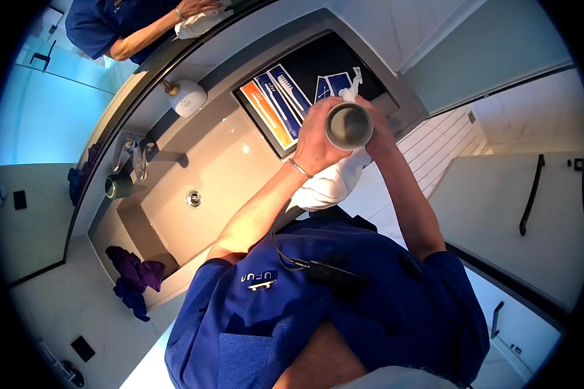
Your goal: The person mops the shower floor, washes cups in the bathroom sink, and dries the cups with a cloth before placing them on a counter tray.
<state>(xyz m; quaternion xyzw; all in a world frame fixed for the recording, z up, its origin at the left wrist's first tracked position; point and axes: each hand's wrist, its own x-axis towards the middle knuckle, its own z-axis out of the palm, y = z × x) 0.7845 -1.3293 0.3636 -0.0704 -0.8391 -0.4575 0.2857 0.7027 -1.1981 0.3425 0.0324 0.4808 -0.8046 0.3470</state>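
A cup [349, 126] is held up between my two hands, its round mouth facing the camera. My left hand [319, 137] closes around its left side, with a thin bracelet at the wrist. On the opposite side my right hand [379, 127] wraps the cup; its fingertips are partly hidden. A white cloth [331, 184] hangs beneath the hands, and a twisted end of white cloth shows beyond the cup. How the cloth is gripped I cannot tell. Past the hands, a black tray [353, 55] holds packaged toiletries, including an orange packet [267, 115] and several blue ones [291, 87].
The wide sink [227, 162] has a drain [193, 199] and a faucet [133, 155]. A white soap bottle [188, 98] and a green cup [118, 186] stand along the mirror side. Dark purple cloth [136, 275] hangs over the sink's near-left edge. Cabinet doors are at right.
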